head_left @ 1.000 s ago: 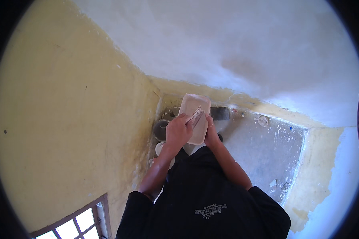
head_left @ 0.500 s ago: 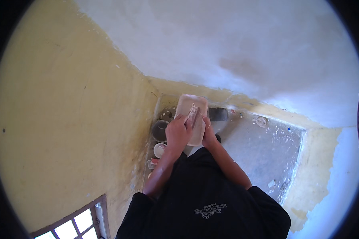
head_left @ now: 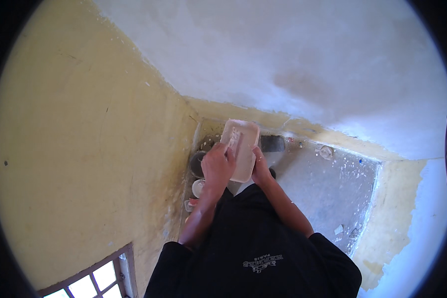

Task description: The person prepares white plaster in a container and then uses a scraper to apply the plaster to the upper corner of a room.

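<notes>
A shallow, pale pinkish tray [head_left: 246, 161] with rounded corners is held out in front of my body. My right hand [head_left: 260, 168] grips its right edge, thumb near the rim. Closed over the left side of the tray, my left hand [head_left: 217, 165] holds a putty knife [head_left: 239, 140], whose narrow blade lies over the tray's inside. Whitish paste clings along the blade's left side. The knife's handle is hidden in my fingers.
On the floor along the yellow wall [head_left: 84, 124] stand a dark bucket [head_left: 197, 164] and a white tub [head_left: 198, 187]. A dark block [head_left: 272, 143] lies beyond the tray. The wall ahead [head_left: 283, 54] is coated whitish. Paint spots and scraps mark the grey floor [head_left: 318, 188].
My left hand has shifted slightly left with the putty knife, and the blade has moved left across the tray. My right hand and the tray are nearly where they were.
</notes>
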`<state>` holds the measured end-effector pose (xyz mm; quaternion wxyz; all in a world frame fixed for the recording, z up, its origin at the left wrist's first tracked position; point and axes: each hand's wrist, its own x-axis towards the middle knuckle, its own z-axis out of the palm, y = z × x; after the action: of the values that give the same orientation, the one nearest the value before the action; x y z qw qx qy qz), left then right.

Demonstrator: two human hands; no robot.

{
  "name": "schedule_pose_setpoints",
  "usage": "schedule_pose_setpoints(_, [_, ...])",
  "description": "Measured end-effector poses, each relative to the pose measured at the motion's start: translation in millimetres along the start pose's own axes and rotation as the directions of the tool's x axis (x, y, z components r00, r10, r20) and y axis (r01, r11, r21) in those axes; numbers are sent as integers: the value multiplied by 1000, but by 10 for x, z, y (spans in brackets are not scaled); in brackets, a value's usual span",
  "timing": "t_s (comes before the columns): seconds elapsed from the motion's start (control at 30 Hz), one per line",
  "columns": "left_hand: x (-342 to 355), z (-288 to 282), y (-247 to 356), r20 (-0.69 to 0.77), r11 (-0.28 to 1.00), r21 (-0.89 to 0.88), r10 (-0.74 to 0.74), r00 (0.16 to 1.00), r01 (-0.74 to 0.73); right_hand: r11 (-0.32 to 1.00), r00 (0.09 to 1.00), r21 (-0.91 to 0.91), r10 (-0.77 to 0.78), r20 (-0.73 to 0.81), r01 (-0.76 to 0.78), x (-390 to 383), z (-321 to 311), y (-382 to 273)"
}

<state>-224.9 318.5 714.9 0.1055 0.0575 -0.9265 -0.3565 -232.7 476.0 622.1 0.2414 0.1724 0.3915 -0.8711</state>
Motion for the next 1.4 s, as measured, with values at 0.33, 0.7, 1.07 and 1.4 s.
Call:
schedule_pose_setpoints(0.33, [54,87,-43,-44,997,24,-70,997,71,999,1000,-40,-25,0,25,-51,127,-60])
schedule_pose_setpoints(0.7, [38,211,-108,97,976,-173,-114,989,130,1000,1000,-1,17,10,-17,-81,152,-70])
schedule_pose_setpoints(1.07, [25,176,-186,264,953,-270,-64,963,138,999,1000,-32,13,-8,-13,-77,157,-106])
schedule_pose_setpoints(1.4, [4,-71,-142,85,947,-277,-142,986,161,999,999,4,36,6,-36,-135,133,-96])
